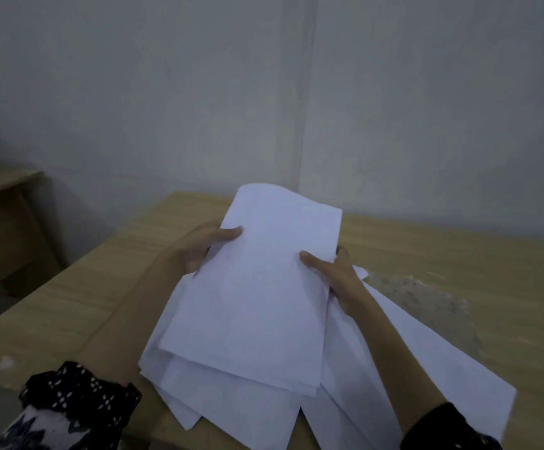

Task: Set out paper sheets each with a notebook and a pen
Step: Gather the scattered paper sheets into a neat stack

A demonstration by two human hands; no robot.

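A loose stack of white paper sheets [257,297] is held above the wooden table [79,306], its far end raised. My left hand [199,246] grips the stack's left edge, thumb on top and fingers underneath. My right hand [335,274] grips the right edge the same way. Several sheets fan out unevenly at the near end, and one sheet [426,349] sticks out to the right under my right forearm. No notebook or pen is in view.
A scuffed, whitish patch [420,293] marks the table top to the right of the papers. A second wooden desk [1,190] stands at the far left, across a gap. A grey wall [264,92] runs behind the table.
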